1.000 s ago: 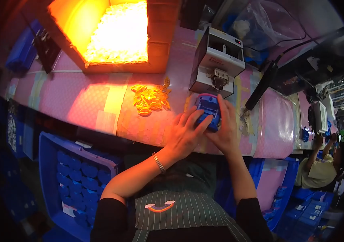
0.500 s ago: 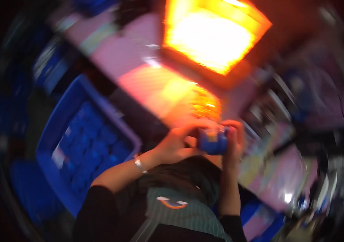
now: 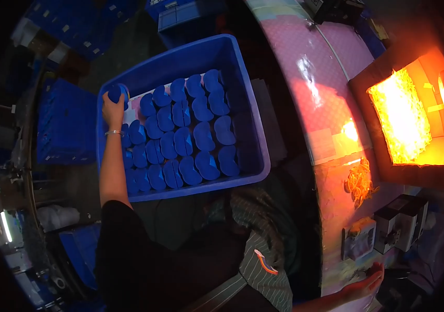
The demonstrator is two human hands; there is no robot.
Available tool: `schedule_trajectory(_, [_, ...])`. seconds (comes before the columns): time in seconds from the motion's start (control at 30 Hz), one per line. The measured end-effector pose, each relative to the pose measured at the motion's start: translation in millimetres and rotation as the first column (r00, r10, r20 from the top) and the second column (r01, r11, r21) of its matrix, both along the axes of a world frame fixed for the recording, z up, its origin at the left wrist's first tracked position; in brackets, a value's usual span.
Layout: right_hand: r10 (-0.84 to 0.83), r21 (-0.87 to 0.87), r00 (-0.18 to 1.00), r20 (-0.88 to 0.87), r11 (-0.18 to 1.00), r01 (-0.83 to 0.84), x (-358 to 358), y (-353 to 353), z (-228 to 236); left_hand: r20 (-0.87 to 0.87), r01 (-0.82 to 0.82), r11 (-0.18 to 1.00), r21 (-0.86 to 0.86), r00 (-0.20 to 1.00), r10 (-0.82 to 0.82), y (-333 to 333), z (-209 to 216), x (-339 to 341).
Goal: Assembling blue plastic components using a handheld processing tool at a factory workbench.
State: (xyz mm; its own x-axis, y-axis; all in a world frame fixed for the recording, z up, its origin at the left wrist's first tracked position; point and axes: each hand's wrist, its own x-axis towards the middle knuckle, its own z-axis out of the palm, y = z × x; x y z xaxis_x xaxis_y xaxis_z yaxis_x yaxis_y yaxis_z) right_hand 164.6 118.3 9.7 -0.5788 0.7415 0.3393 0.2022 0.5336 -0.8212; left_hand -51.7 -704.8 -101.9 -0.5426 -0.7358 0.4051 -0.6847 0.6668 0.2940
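My left hand (image 3: 113, 112) reaches over the far left corner of a large blue plastic bin (image 3: 257, 130). Its fingers are closed around a rounded blue piece (image 3: 117, 92). Several rows of similar kidney-shaped blue pieces (image 3: 183, 141) stand in the bin, some with a seam down the middle. Far off at the lower right, my right hand (image 3: 368, 283) hangs over the near end of the pink-covered table (image 3: 305, 57). Its fingers are stretched out and nothing shows in them.
On the table, a brightly lit box (image 3: 370, 125) glows orange, with a pile of orange strands (image 3: 358, 182) before it. Small boxed devices (image 3: 401, 221) sit nearer. Stacked blue crates (image 3: 66, 122) stand left of the bin.
My view has swung left to the bin. The blue piece, between both hands before, is now in my left hand over the bin; my right hand has let go and moved away.
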Motion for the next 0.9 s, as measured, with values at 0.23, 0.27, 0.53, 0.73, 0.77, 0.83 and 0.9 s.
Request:
schedule_trajectory(0.23, [-0.104,0.162,0.981,0.165,0.984,0.077,60,6,-5,0.472,0.147,0.986,0.079,0.866,-0.167,-84,-101,-23])
schedule_trajectory(0.27, [-0.123,0.07,0.984,0.132,0.991,0.115,59,-4,-10,0.45,0.138,0.985,0.102,0.877,-0.169,-119,-100,-18])
schedule_trajectory(0.53, [-0.665,-0.022,0.712,0.225,0.727,0.686,221,-11,-20,0.514,0.912,0.016,-0.41,0.246,-0.822,-3,-109,-230])
schedule_trajectory(0.73, [-0.941,0.335,0.142,0.308,0.247,0.909,464,-53,-88,0.285,0.851,0.277,-0.446,0.428,-0.858,45,-84,-179])
schedule_trajectory(0.77, [-0.92,0.423,0.04,0.39,0.218,0.879,484,-59,-92,0.244,0.819,0.36,-0.446,0.498,-0.832,39,-67,-163])
schedule_trajectory(0.83, [-0.894,0.525,-0.111,0.435,0.151,0.837,520,-71,-92,0.106,0.79,0.259,-0.555,0.377,-0.92,106,-47,-182])
schedule_trajectory(0.9, [-0.866,0.633,-0.219,0.449,0.136,0.762,554,-49,-97,0.091,0.797,0.229,-0.558,0.334,-0.938,214,-15,-197])
